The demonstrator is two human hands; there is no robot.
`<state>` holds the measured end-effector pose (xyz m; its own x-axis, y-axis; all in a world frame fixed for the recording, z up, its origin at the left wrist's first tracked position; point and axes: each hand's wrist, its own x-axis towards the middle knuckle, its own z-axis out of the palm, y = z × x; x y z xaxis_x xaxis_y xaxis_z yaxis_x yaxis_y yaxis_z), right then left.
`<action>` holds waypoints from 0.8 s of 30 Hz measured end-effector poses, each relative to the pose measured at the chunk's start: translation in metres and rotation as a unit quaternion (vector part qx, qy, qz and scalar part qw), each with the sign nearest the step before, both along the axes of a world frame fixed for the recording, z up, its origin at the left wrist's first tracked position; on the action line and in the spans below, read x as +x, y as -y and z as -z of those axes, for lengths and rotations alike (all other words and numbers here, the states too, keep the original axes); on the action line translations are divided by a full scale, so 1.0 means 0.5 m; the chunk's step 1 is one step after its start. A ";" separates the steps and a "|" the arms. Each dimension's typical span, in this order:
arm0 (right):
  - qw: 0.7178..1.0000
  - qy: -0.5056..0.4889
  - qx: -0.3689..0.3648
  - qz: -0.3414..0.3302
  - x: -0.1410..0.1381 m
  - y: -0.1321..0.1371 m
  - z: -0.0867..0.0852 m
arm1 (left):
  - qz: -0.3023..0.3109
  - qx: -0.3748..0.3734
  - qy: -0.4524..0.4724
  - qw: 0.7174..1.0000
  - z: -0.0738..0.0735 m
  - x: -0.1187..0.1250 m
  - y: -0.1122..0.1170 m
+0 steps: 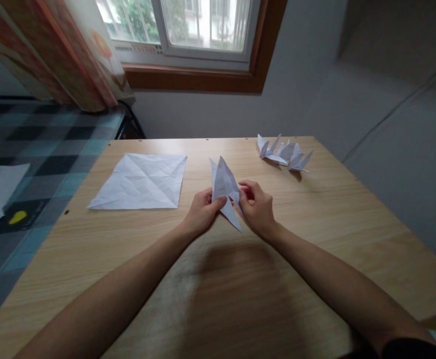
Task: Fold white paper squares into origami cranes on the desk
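Note:
Between my hands, above the middle of the table, is a folded white paper crane (pixel 224 180) with pointed flaps up and one long point hanging down toward me. My left hand (pixel 204 209) grips its left lower side, thumb laid across the front. My right hand (pixel 256 205) is closed, with thumb and bent fingers pinching the crane's right edge. What lies under the right fingertips is partly hidden. To the left, a creased square sheet of white paper (pixel 143 182) lies flat. Finished-looking paper cranes (pixel 272 150) stand close together at the far right.
The wooden table (pixel 158 309) has a far edge near the wall and window (pixel 203 25). At left, a bed with a checked cover (pixel 1 279) holds loose white paper (pixel 1 192). A curtain (pixel 64 55) hangs beside the window. A cable (pixel 397 107) runs along the right wall.

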<state>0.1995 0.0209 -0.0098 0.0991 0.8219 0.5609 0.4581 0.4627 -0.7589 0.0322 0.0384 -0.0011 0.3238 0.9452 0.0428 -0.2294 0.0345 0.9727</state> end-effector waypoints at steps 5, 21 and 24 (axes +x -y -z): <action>0.972 -0.186 -0.120 -0.076 0.000 -0.016 0.002 | 0.020 -0.002 0.002 1.000 0.000 -0.004 -0.001; 0.876 -0.340 -0.277 -0.201 0.002 -0.019 -0.020 | -0.064 0.005 0.051 0.997 0.004 0.000 -0.007; 0.897 -0.295 -0.235 -0.230 -0.006 -0.010 -0.017 | -0.070 0.012 0.046 0.996 0.007 -0.001 -0.010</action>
